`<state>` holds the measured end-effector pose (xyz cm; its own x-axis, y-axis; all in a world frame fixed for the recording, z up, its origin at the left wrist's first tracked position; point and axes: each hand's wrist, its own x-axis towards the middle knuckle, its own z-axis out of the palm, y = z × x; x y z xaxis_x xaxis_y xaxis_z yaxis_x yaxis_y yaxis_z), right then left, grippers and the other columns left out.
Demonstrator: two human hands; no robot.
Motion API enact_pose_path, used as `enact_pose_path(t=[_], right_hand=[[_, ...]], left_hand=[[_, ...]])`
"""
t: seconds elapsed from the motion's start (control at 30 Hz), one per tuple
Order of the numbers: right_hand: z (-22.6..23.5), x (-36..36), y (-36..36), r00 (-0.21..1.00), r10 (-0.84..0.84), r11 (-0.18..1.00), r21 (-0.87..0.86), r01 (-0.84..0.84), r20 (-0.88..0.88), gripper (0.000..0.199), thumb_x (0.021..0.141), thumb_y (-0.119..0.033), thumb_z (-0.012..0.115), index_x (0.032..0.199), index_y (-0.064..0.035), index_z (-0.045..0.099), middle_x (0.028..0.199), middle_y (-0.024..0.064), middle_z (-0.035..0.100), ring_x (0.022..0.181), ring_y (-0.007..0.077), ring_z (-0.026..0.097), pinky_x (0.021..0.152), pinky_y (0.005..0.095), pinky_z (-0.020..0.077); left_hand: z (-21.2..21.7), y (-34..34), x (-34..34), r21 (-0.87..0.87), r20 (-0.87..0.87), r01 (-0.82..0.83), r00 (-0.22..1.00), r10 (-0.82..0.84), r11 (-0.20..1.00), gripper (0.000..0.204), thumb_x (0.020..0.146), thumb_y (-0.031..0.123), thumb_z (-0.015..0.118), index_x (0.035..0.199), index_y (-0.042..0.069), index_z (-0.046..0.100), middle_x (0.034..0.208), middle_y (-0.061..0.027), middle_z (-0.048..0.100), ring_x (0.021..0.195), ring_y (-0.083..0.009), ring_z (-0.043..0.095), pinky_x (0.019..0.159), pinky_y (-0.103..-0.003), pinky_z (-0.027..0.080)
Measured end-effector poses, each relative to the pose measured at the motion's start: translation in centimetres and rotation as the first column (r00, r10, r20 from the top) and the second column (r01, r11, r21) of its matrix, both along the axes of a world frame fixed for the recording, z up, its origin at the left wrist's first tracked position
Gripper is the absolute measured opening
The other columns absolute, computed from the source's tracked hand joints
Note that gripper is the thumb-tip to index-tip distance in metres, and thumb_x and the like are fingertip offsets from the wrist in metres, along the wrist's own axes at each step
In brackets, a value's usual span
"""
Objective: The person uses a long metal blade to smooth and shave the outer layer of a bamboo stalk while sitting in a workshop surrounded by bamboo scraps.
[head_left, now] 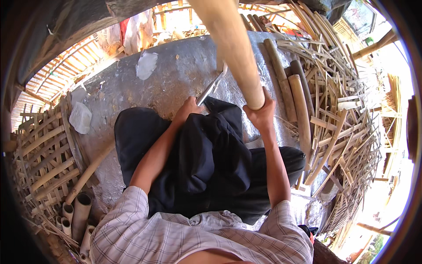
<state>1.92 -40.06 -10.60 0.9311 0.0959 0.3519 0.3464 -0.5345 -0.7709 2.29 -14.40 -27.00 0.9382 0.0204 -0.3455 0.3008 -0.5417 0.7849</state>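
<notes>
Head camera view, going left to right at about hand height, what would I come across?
Woven bamboo lattice, whitish lump, left hand, silvery metal tool, right hand, lying bamboo pole, heap of split bamboo strips.

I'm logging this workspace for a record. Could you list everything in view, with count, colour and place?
thick pole: one, tan, upper centre
metal blade: one, silvery, centre
floor sheet: one, shiny grey, beneath
pale pieces: two, whitish, left and upper left
loose poles: three large, brown, dark and tan, right
split strips: uncountable, tan-brown, right
woven lattice: one, tan, left
hollow tubes: at least five, tan and brown, lower left
slatted wall: one, tan, upper left
trousers: one pair, dark, centre
checked shirt: one, pale, bottom
left fingers: one set, bare, on metal blade
right fingers: one set, bare, on thick pole's near end
</notes>
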Motion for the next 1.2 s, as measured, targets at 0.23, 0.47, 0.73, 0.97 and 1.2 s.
enact_pose_path(t=[0.23, 0.47, 0.73, 0.97, 1.2], right_hand=[[-9.1, 0.7, -3.1, 0.711, -0.312, 0.857, -0.51, -0.076, -0.63, 0.046, 0.077, -0.028, 0.074, 0.103, 0.0103, 0.07, 0.098, 0.0304, 0.072, 0.096, 0.0379, 0.075, 0.079, 0.0441, 0.0571], [-13.7, 1.1, -5.6, 0.744, -0.104, 0.934, -0.322, -0.155, -0.66, 0.041, 0.068, -0.022, 0.072, 0.086, 0.0144, 0.071, 0.073, 0.0246, 0.071, 0.074, 0.0323, 0.075, 0.066, 0.0451, 0.057], [-5.9, -0.5, -4.3, 0.843, -0.093, 0.993, -0.116, 0.037, -0.53, 0.035, 0.063, -0.017, 0.076, 0.087, 0.0074, 0.07, 0.065, 0.0182, 0.067, 0.062, 0.0254, 0.07, 0.06, 0.0417, 0.0552], [-0.6, -1.6, -1.0, 0.988, -0.017, 0.999, 0.033, 0.023, -0.153, 0.041, 0.067, -0.012, 0.072, 0.104, 0.0041, 0.067, 0.082, 0.022, 0.07, 0.078, 0.0302, 0.072, 0.072, 0.0406, 0.0545], [-11.3, -0.7, -1.9, 0.816, -0.277, 0.886, -0.463, 0.013, -0.508, 0.039, 0.071, -0.023, 0.071, 0.098, 0.0052, 0.074, 0.092, 0.0313, 0.072, 0.094, 0.0434, 0.073, 0.082, 0.0481, 0.0568]], left_hand=[[1.0, 0.3, -0.2, 0.119, -0.076, 0.033, 0.997, -0.024, 0.992, 0.043, 0.083, 0.021, 0.071, 0.117, -0.005, 0.065, 0.117, -0.0332, 0.066, 0.115, -0.0465, 0.064, 0.093, -0.051, 0.052], [0.8, -0.4, 0.1, 0.157, 0.015, 0.035, 0.999, -0.038, 0.987, 0.042, 0.085, 0.019, 0.071, 0.119, -0.003, 0.062, 0.118, -0.031, 0.066, 0.115, -0.046, 0.063, 0.095, -0.051, 0.051], [2.0, 0.4, 0.8, 0.209, -0.063, 0.159, 0.987, -0.149, 0.965, 0.045, 0.084, 0.018, 0.072, 0.12, -0.007, 0.063, 0.109, -0.0312, 0.07, 0.107, -0.0427, 0.07, 0.09, -0.048, 0.053], [-0.9, 1.0, 0.2, 0.054, -0.083, 0.085, 0.993, -0.08, 0.995, 0.049, 0.082, 0.023, 0.068, 0.121, -0.005, 0.062, 0.109, -0.03, 0.07, 0.107, -0.0407, 0.069, 0.09, -0.046, 0.053], [-2.9, 2.4, 0.7, 0.076, -0.045, 0.098, 0.994, -0.095, 0.992, 0.047, 0.083, 0.018, 0.072, 0.118, -0.01, 0.057, 0.097, -0.0268, 0.069, 0.089, -0.0304, 0.07, 0.079, -0.043, 0.055]])
